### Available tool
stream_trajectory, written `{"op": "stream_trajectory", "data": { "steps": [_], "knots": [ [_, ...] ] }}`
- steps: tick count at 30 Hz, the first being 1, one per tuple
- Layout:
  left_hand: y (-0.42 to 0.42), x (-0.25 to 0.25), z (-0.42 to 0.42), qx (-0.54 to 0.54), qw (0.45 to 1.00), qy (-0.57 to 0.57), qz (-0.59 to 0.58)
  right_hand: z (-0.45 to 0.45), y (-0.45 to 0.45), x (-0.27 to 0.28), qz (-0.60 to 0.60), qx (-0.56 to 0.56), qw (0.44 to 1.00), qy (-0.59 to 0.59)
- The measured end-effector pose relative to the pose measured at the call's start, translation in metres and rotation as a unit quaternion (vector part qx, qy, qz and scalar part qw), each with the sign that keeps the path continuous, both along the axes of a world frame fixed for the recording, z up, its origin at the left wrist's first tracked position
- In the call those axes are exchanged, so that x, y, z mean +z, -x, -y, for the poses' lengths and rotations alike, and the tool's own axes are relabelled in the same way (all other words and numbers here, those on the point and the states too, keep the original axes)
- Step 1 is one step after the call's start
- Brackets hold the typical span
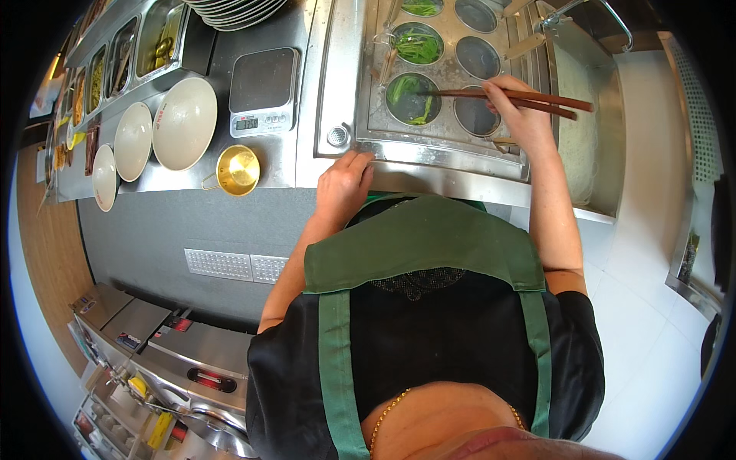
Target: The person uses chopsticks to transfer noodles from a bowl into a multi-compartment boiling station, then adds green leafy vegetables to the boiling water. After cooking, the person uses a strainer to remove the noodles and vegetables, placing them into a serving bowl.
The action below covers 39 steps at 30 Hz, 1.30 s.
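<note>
My right hand (516, 115) grips a pair of long brown wooden chopsticks (552, 102) above a steel noodle boiler (460, 150) with several round wells. The chopstick tips reach into the front left well (413, 112), where leafy greens (405, 87) lie in water. More greens (417, 47) fill the well behind it. Dark liquid stands in the wells of the right column (478, 57); one is partly behind my hand. My left hand (345, 183) rests with curled fingers on the boiler's front edge, near a small round strainer (337, 135); nothing shows in it.
Left on the counter are a digital scale (263, 86), a gold-coloured metal cup (238, 171), several pale bowls (185, 123), stacked plates (236, 11) and steel food containers (164, 37). A steel basin with white noodles (577, 126) lies right of the boiler, beneath a curved tap (618, 26).
</note>
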<state>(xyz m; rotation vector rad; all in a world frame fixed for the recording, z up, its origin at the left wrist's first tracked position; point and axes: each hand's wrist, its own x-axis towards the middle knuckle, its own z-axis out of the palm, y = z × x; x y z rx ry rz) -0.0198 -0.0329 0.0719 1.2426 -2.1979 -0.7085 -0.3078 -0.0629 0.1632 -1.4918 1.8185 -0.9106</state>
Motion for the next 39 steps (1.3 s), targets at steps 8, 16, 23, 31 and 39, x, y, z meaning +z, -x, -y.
{"op": "stream_trajectory", "data": {
  "steps": [8, 16, 23, 31, 39],
  "knots": [
    [-0.003, -0.002, -0.001, 0.01, 1.0, -0.017, -0.005, 0.015, -0.004, -0.059, -0.173, 0.183, 0.968, -0.006],
    [-0.005, -0.004, 0.002, 0.025, 0.998, -0.051, 0.01, 0.012, 0.013, 0.013, 0.04, 0.007, 0.998, -0.046],
    [0.0, -0.003, 0.008, 0.0, 0.998, -0.065, 0.016, 0.034, 0.021, -0.061, -0.043, 0.06, 0.996, -0.042],
    [-0.011, -0.014, 0.014, -0.008, 0.998, -0.063, 0.022, -0.002, 0.004, 0.008, 0.043, -0.02, 0.998, 0.036],
    [0.0, -0.013, 0.031, -0.078, 0.996, -0.035, -0.008, -0.038, -0.006, 0.019, 0.017, -0.1, 0.995, 0.011]
  ]
}}
